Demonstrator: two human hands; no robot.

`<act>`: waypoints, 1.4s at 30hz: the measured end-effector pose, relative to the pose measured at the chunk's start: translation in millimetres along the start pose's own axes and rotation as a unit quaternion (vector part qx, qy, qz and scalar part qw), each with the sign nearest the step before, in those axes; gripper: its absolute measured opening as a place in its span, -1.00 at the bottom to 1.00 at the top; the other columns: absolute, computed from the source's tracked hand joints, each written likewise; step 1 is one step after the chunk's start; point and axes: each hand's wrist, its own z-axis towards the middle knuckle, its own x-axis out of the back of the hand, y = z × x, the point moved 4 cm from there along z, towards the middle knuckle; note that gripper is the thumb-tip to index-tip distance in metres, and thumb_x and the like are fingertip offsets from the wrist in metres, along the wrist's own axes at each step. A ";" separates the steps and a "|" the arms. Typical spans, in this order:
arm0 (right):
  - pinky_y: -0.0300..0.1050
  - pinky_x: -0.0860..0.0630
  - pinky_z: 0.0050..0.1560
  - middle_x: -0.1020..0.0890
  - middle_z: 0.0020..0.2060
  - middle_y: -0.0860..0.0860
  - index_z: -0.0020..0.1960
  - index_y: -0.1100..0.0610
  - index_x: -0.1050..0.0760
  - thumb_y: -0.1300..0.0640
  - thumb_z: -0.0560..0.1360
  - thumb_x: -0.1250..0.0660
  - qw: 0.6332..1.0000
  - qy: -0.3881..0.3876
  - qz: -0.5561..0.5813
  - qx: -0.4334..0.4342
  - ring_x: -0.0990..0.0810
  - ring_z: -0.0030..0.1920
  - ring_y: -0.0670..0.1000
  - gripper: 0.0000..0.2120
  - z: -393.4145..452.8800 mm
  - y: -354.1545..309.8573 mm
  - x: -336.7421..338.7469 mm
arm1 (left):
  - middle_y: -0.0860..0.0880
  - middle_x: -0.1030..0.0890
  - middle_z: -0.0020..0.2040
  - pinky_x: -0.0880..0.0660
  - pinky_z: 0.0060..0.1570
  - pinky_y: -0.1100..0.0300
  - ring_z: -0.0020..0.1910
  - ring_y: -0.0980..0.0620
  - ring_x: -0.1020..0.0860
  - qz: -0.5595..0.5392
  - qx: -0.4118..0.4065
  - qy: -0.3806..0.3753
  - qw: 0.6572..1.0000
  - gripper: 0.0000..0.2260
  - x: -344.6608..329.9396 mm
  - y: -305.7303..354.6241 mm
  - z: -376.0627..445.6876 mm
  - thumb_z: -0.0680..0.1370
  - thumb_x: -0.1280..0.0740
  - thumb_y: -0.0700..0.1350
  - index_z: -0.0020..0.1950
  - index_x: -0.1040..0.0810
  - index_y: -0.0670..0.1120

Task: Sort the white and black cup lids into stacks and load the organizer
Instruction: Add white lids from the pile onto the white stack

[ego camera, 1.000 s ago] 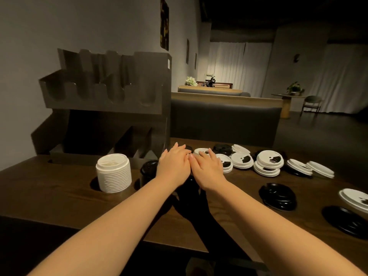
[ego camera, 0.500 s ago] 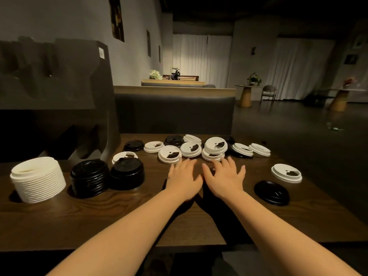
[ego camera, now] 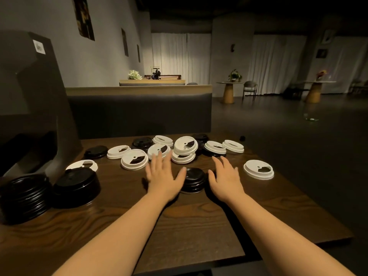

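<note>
Your left hand [ego camera: 162,175] and right hand [ego camera: 225,179] hover flat with fingers spread and relaxed, grasping nothing, either side of a short stack of black lids [ego camera: 194,179] on the wooden table [ego camera: 199,226]. Two taller black stacks [ego camera: 76,186] sit at your left beside the organizer [ego camera: 29,100], one lone white lid [ego camera: 82,165] behind them. Beyond your fingertips about eight loose white lids [ego camera: 134,158] lie scattered with roughly four black ones [ego camera: 96,152]. One more white lid [ego camera: 258,169] lies apart at right
</note>
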 end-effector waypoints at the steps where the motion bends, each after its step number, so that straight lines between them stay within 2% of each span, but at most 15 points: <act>1: 0.17 0.13 0.49 -0.13 0.52 0.07 0.52 0.08 -0.11 0.03 0.63 -0.04 0.999 0.017 0.029 0.017 -0.03 0.53 0.05 -0.52 5.1 0.0 1.7 | -0.09 0.09 0.58 0.25 0.45 -0.09 0.54 -0.07 0.20 0.011 0.042 0.031 0.999 -0.37 3.2 -8.4 6.5 0.59 -0.12 0.16 0.57 0.07 0.01; 3: 0.19 0.18 0.48 -0.20 0.49 0.03 0.49 0.09 -0.21 0.07 0.63 -0.05 0.997 0.079 0.018 0.007 -0.04 0.52 0.02 -0.57 12.7 4.9 7.4 | -0.12 0.12 0.58 0.24 0.44 -0.16 0.53 -0.11 0.23 0.044 0.143 0.045 0.988 -0.33 6.7 -27.6 18.9 0.58 -0.17 0.09 0.57 0.09 -0.06; 6: 0.25 0.20 0.45 -0.17 0.51 0.05 0.50 0.07 -0.19 0.06 0.61 -0.05 0.982 0.143 -0.026 -0.118 0.03 0.53 0.07 -0.54 16.5 21.2 14.4 | -0.15 0.18 0.57 0.22 0.45 -0.22 0.52 -0.17 0.26 0.075 0.249 0.004 0.966 -0.23 6.9 -46.3 29.8 0.55 -0.21 0.07 0.55 0.19 -0.17; 8: 0.30 0.20 0.43 -0.09 0.53 0.10 0.53 0.09 -0.09 0.01 0.61 -0.03 0.969 0.097 -0.008 -0.228 0.11 0.53 0.15 -0.49 17.0 32.3 11.6 | -0.15 0.16 0.57 0.19 0.45 -0.21 0.53 -0.18 0.24 0.086 0.261 -0.033 0.961 -0.24 2.9 -50.2 32.2 0.55 -0.19 0.09 0.55 0.18 -0.19; 10: 0.34 0.16 0.43 -0.11 0.52 0.14 0.53 0.12 -0.09 -0.03 0.60 -0.01 0.958 0.044 0.011 -0.284 0.10 0.52 0.20 -0.47 17.4 37.1 6.1 | -0.12 0.05 0.58 0.14 0.47 -0.17 0.54 -0.17 0.17 0.097 0.235 -0.048 0.966 -0.32 -1.1 -48.8 31.1 0.57 -0.16 0.10 0.56 0.03 -0.18; 15: 0.11 -0.28 0.34 -0.38 0.33 0.16 0.36 0.17 -0.34 0.06 0.57 -0.10 0.974 0.081 0.021 -0.211 -0.28 0.34 0.17 -0.60 15.6 31.7 7.5 | -0.11 -0.27 0.46 -0.07 0.44 -0.05 0.46 -0.15 -0.13 0.076 0.184 -0.005 0.980 -0.46 10.9 -41.8 16.2 0.55 -0.25 0.06 0.48 -0.23 -0.08; 18: 0.03 -0.32 0.32 -0.37 0.34 0.15 0.41 0.17 -0.31 0.09 0.56 -0.13 0.980 0.085 0.033 -0.179 -0.28 0.33 0.15 -0.57 10.3 27.7 10.0 | -0.09 -0.37 0.37 -0.17 0.37 -0.02 0.37 -0.15 -0.21 0.055 0.189 -0.015 0.980 -0.60 20.0 -40.2 10.3 0.56 -0.27 0.02 0.40 -0.40 0.01; 22: 0.00 -0.33 0.26 -0.40 0.27 0.14 0.36 0.18 -0.40 0.04 0.57 -0.13 0.984 0.070 0.016 -0.161 -0.30 0.28 0.14 -0.58 5.7 25.8 11.5 | -0.08 -0.40 0.30 -0.22 0.37 -0.05 0.34 -0.15 -0.21 -0.004 0.184 -0.021 0.983 -0.82 21.7 -36.8 10.0 0.53 -0.34 0.03 0.08 -0.65 0.04; 25: -0.04 -0.30 0.26 -0.35 0.26 0.13 0.27 0.16 -0.48 0.04 0.55 -0.16 0.981 0.074 0.054 -0.173 -0.22 0.30 0.13 -0.65 2.7 29.1 13.3 | -0.04 -0.32 0.37 -0.05 0.45 -0.15 0.45 -0.14 -0.08 -0.050 0.160 -0.010 0.986 -0.87 23.0 -39.4 10.7 0.49 -0.38 0.06 -0.02 -0.63 0.07; 28: -0.02 -0.23 0.33 -0.25 0.36 0.14 0.31 0.14 -0.41 0.03 0.54 -0.21 0.975 0.059 0.093 -0.195 -0.10 0.40 0.14 -0.63 1.1 33.4 13.3 | -0.03 -0.23 0.46 0.03 0.46 -0.14 0.53 -0.13 0.06 -0.121 0.131 0.029 0.984 -0.92 29.5 -37.2 9.5 0.48 -0.42 0.02 -0.14 -0.56 0.07; 31: 0.00 -0.27 0.32 -0.34 0.36 0.14 0.37 0.14 -0.36 -0.01 0.51 -0.24 0.972 0.039 0.102 -0.206 -0.19 0.39 0.16 -0.54 5.2 38.2 10.4 | 0.00 -0.22 0.47 -0.23 0.31 0.12 0.46 -0.05 -0.20 -0.185 0.081 0.064 0.977 -0.89 35.2 -26.7 6.5 0.45 -0.46 -0.05 -0.18 -0.56 0.00; 33: 0.00 -0.32 0.27 -0.42 0.31 0.12 0.35 0.12 -0.39 -0.02 0.51 -0.24 0.971 0.031 0.106 -0.210 -0.26 0.35 0.15 -0.55 7.6 40.4 9.1 | 0.03 -0.22 0.46 -0.25 0.20 0.24 0.42 0.00 -0.28 -0.202 0.042 0.071 0.976 -0.88 36.0 -19.3 5.0 0.44 -0.48 -0.09 -0.20 -0.55 -0.01; 37: -0.01 -0.34 0.23 -0.45 0.28 0.12 0.32 0.12 -0.42 0.00 0.50 -0.27 0.967 0.043 0.125 -0.218 -0.27 0.34 0.15 -0.58 8.6 42.2 9.4 | 0.04 -0.24 0.45 -0.20 0.20 0.25 0.44 0.02 -0.22 -0.187 0.005 0.080 0.979 -0.84 34.4 -14.2 4.3 0.43 -0.49 -0.09 -0.24 -0.52 0.03; 40: 0.01 -0.31 0.27 -0.39 0.33 0.13 0.41 0.09 -0.31 -0.04 0.51 -0.26 0.969 0.032 0.118 -0.216 -0.23 0.36 0.15 -0.49 8.7 42.7 9.7 | 0.05 -0.20 0.45 -0.25 0.17 0.24 0.38 0.01 -0.28 -0.188 0.000 0.075 0.979 -0.83 33.0 -14.9 4.9 0.42 -0.49 -0.08 -0.25 -0.51 0.05; 42: 0.03 -0.25 0.33 -0.30 0.38 0.14 0.47 0.02 -0.22 -0.11 0.50 -0.22 0.973 0.005 0.092 -0.210 -0.19 0.38 0.16 -0.42 10.2 42.9 8.6 | 0.06 -0.17 0.45 -0.28 0.15 0.25 0.29 0.12 -0.30 -0.197 -0.004 0.063 0.978 -0.84 32.2 -13.9 4.9 0.42 -0.50 -0.07 -0.25 -0.52 0.03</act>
